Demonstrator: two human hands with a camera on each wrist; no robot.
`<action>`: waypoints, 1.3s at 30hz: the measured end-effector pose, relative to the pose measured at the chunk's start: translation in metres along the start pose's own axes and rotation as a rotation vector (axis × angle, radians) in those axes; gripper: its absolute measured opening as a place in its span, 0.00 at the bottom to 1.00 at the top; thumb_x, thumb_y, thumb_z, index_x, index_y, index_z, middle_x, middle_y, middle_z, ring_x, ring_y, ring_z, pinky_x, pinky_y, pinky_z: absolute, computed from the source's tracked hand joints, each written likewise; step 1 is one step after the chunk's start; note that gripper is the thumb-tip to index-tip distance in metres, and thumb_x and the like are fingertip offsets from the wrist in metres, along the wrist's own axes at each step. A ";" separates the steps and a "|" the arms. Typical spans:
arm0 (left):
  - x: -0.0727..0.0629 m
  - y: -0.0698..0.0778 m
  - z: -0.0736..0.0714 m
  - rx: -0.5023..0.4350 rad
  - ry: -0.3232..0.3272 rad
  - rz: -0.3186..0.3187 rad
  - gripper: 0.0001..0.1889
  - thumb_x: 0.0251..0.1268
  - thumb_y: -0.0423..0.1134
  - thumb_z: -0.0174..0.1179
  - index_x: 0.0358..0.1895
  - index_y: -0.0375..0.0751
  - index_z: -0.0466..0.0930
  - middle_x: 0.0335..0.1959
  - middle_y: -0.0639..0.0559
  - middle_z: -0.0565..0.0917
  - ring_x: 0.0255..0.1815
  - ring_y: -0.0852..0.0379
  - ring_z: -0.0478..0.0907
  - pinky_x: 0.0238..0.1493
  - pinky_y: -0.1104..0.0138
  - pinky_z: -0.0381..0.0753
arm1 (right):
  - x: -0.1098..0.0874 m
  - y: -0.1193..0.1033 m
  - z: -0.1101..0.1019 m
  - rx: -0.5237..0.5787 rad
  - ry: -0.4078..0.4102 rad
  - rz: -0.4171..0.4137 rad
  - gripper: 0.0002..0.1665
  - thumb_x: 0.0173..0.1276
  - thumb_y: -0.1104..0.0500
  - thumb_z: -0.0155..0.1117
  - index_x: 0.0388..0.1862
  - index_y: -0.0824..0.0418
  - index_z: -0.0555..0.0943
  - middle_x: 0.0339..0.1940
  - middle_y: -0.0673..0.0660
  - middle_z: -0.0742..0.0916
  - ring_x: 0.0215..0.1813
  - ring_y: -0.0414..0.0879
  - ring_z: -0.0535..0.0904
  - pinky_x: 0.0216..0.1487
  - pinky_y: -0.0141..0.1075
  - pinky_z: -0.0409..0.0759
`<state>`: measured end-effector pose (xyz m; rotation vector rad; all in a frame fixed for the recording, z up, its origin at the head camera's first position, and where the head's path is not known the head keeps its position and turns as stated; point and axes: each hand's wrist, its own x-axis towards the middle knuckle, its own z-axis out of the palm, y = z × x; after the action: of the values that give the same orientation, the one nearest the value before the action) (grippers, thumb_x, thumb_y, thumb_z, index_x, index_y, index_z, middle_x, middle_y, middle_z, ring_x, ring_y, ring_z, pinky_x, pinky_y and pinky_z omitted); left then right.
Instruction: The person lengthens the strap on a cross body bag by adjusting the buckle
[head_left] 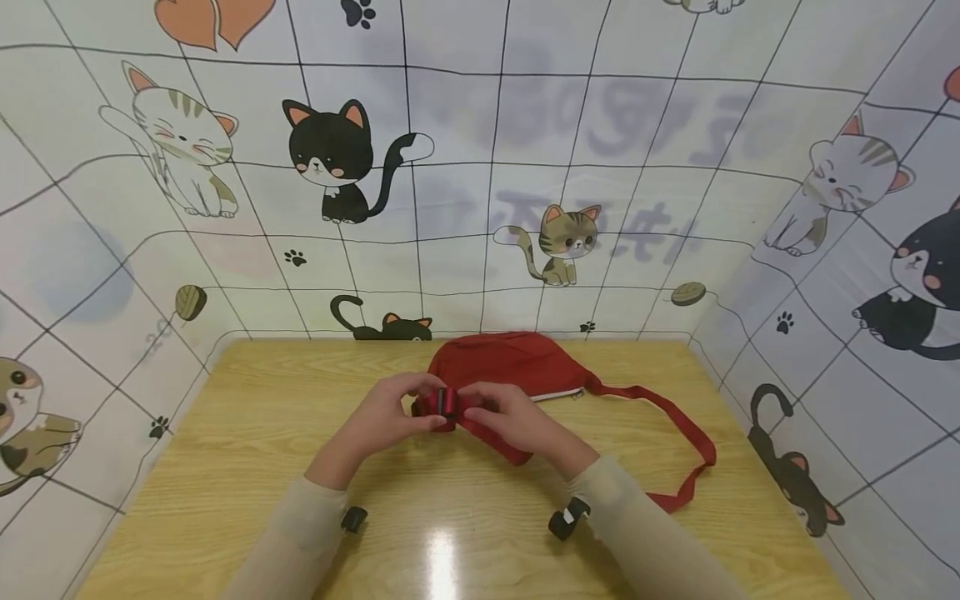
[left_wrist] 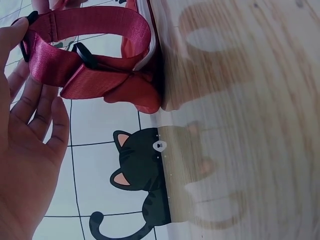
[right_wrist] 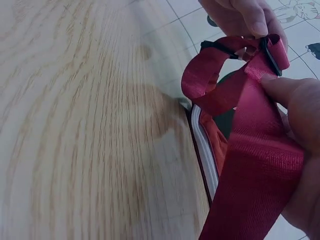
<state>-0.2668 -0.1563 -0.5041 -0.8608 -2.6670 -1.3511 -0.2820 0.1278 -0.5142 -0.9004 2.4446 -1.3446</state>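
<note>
A red waist bag (head_left: 502,358) with a white-edged zipper lies at the back of the table. My left hand (head_left: 390,414) holds a black strap slider (right_wrist: 270,56) between thumb and fingers, the red webbing threaded through it. Close on its right, my right hand (head_left: 517,417) pinches the red strap (right_wrist: 260,135) between thumb and fingers. A loop of webbing (left_wrist: 100,20) curves from the slider toward the bag. A second black fitting (left_wrist: 85,56) sits on that loop, near the left hand's fingers.
The rest of the strap (head_left: 686,421) trails over the right side of the wooden table (head_left: 247,442) and passes behind the right forearm. A cat-printed sheet (head_left: 465,192) encloses the table at the back and sides.
</note>
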 end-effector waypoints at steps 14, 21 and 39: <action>-0.001 -0.002 -0.004 0.039 -0.001 0.073 0.22 0.63 0.44 0.85 0.58 0.55 0.90 0.46 0.67 0.87 0.46 0.60 0.82 0.50 0.48 0.86 | -0.007 -0.004 -0.020 -0.054 -0.113 -0.002 0.23 0.83 0.49 0.71 0.72 0.48 0.84 0.57 0.42 0.90 0.58 0.40 0.85 0.62 0.41 0.84; 0.000 -0.001 0.001 -0.011 -0.020 0.038 0.23 0.66 0.48 0.82 0.62 0.57 0.88 0.51 0.65 0.87 0.49 0.60 0.83 0.50 0.51 0.85 | 0.002 -0.019 0.006 0.018 -0.051 -0.093 0.33 0.76 0.48 0.79 0.75 0.47 0.77 0.65 0.43 0.85 0.65 0.41 0.83 0.66 0.41 0.83; -0.012 0.000 0.001 0.394 -0.027 -0.004 0.25 0.54 0.42 0.89 0.52 0.47 0.84 0.45 0.59 0.79 0.47 0.55 0.80 0.54 0.57 0.84 | 0.001 -0.020 0.015 -0.109 0.058 -0.108 0.31 0.77 0.55 0.78 0.75 0.53 0.78 0.59 0.46 0.87 0.55 0.43 0.83 0.57 0.40 0.85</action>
<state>-0.2566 -0.1611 -0.5083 -0.8264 -2.8096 -0.7707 -0.2676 0.1090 -0.5056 -1.0473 2.5689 -1.2992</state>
